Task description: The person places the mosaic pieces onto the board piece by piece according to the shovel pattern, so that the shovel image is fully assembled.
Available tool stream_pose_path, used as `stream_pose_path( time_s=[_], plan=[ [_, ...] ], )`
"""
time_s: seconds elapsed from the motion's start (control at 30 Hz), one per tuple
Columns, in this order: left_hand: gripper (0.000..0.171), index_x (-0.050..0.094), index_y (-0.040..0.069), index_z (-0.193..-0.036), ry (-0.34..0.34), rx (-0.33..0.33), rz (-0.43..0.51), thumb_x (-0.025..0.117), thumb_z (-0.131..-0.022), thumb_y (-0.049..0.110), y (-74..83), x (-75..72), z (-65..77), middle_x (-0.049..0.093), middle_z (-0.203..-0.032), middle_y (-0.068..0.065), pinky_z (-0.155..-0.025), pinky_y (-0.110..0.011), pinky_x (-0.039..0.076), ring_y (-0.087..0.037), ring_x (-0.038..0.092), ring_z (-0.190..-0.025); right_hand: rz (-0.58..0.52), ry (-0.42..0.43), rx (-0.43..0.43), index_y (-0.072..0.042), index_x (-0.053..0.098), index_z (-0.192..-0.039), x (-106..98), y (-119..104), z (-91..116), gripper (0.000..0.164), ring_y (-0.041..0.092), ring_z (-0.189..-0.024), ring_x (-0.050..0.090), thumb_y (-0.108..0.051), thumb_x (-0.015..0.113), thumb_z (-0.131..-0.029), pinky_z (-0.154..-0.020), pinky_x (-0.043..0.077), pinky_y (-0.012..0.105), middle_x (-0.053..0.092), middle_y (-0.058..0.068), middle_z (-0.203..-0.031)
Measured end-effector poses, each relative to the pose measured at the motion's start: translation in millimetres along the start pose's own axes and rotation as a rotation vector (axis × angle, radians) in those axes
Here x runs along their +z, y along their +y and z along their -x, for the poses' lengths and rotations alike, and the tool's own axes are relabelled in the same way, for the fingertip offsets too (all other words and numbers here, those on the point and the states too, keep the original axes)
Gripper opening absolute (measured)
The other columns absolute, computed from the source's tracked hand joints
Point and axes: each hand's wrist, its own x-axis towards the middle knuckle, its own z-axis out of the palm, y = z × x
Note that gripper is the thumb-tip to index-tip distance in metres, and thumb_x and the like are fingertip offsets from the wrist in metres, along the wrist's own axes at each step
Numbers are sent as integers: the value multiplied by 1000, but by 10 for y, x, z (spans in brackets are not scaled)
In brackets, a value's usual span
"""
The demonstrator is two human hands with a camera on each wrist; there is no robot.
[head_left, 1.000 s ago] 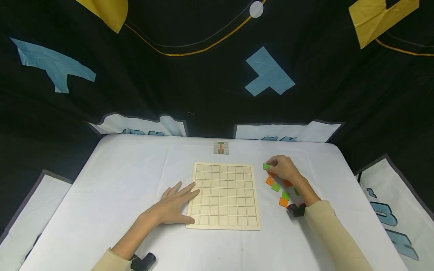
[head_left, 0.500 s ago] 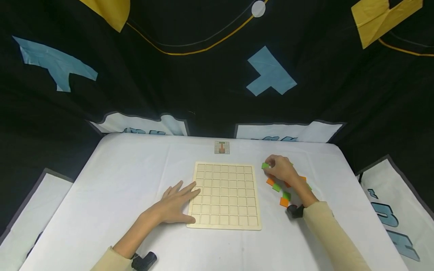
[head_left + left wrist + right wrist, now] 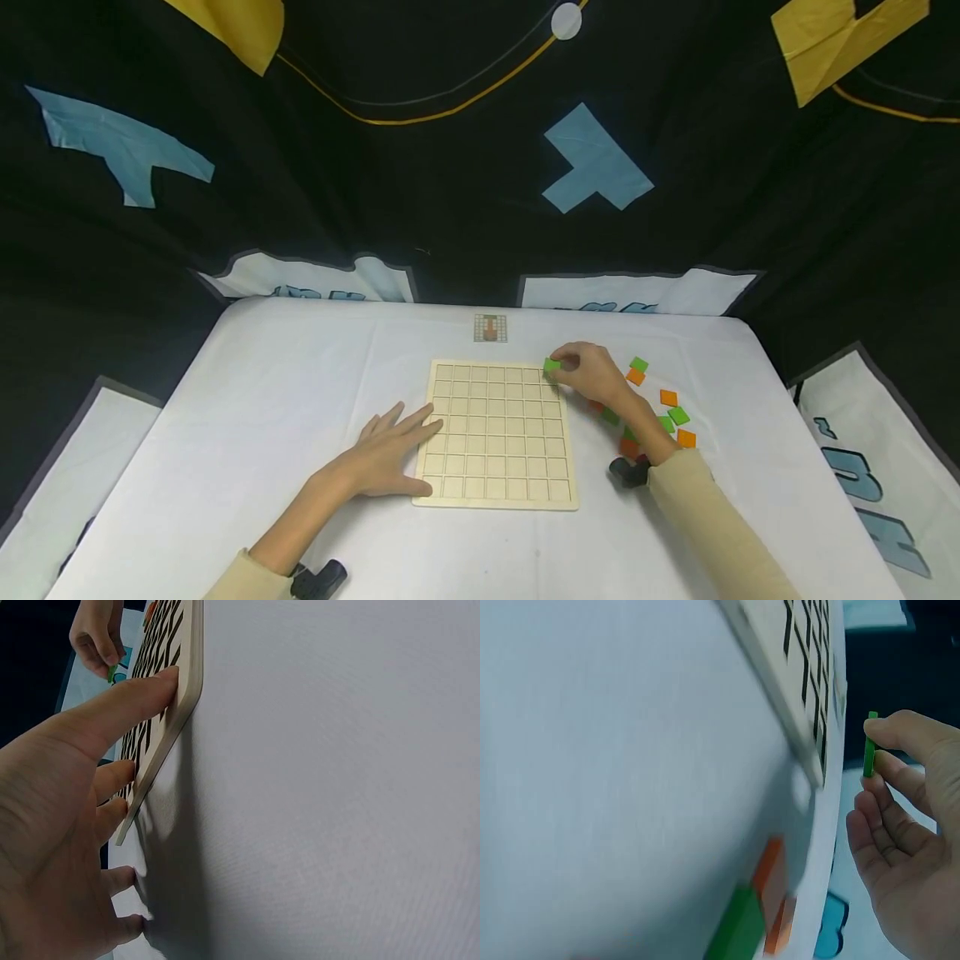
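A pale wooden grid board (image 3: pixel 497 433) lies in the middle of the white table, its square cells bare. My left hand (image 3: pixel 386 457) rests with spread fingers on the board's left edge; in the left wrist view the thumb (image 3: pixel 154 691) lies on the rim. Over the board's far right corner, my right hand (image 3: pixel 592 373) pinches a small green square tile (image 3: pixel 552 367) between thumb and fingertips. The right wrist view shows that tile (image 3: pixel 870 744) held on edge, above the table and apart from the board.
Loose orange tiles (image 3: pixel 668 398) and green tiles (image 3: pixel 678 415) lie scattered right of the board, some hidden under my right forearm. A small printed grid card (image 3: pixel 491 328) with an orange-brown figure lies beyond the board. A dark curtain (image 3: pixel 465 208) hangs behind the table.
My right hand has carried the green tile leftward from the loose tiles to over the board's far right corner, uncovering several tiles. The left hand stays in place.
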Motion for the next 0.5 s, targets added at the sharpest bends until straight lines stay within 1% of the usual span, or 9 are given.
stream_pose_path(
  time_s=[0.2, 0.4, 0.5],
  plan=[
    [92, 44, 15, -152, 2, 3, -3, 80, -77, 53, -10, 0, 9, 24, -164, -9, -110, -73, 9, -49, 11, -147, -21, -28, -48, -3, 75, -106, 181, -149, -67, 26, 22, -95, 63, -17, 78, -84, -85, 53, 40, 71, 8, -105],
    [92, 44, 14, -152, 4, 5, 1, 81, -76, 53, -9, 4, 4, 24, -163, -8, -111, -72, 10, -49, 11, -147, -12, -47, -40, -3, 75, -105, 298, -217, -109, 26, 20, -91, 60, -16, 79, -83, -82, 52, 36, 70, 6, -102],
    [92, 44, 15, -152, 1, 5, -5, 81, -76, 53, -9, 7, 0, 24, -164, -8, -111, -72, 10, -49, 11, -147, -12, -62, -49, -3, 75, -106, 335, -232, -123, 26, 20, -90, 59, -16, 79, -83, -82, 51, 36, 70, 6, -100]
  ],
)
